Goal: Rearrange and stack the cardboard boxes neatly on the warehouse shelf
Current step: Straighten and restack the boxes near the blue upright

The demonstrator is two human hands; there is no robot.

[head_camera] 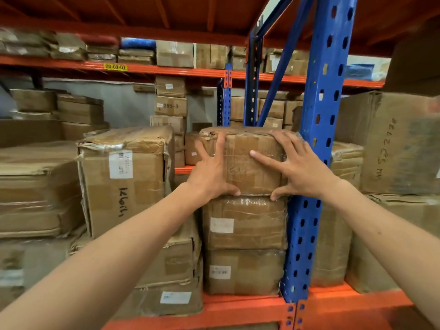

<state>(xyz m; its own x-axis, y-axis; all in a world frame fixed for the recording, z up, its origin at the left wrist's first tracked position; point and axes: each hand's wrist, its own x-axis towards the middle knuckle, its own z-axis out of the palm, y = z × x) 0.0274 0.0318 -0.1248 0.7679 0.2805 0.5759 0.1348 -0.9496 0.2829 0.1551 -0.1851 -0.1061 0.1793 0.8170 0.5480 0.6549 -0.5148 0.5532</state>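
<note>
Boxes crowd the warehouse shelf (238,306) from edge to edge. Farthest left lie flattened, squashed cartons (35,191), and just beside them stands a tall carton (123,184) with a white label and black handwriting on its face, its top corner torn.

Right of that, past a narrow gap, rises a column of three taped boxes. The top box (245,160) sits on the middle box (245,222), which rests on the bottom box (242,272); the column stands close against the blue upright (316,163).

The left hand (209,172) lies flat on the top box's front face, fingers spread wide, thumb at its lower edge. The right hand (300,165) is spread the same way near the right corner, thumb also at the seam below. Neither hand closes round anything; both press open-palmed on the cardboard.

This looks like the squaring-up step: the top box being nudged into line with the two under it. The next move probably calls for an even push from both palms, so the box slides back without twisting or catching the upright.

Further right, beyond the upright, larger cartons (390,144) fill the neighbouring bay.
</note>
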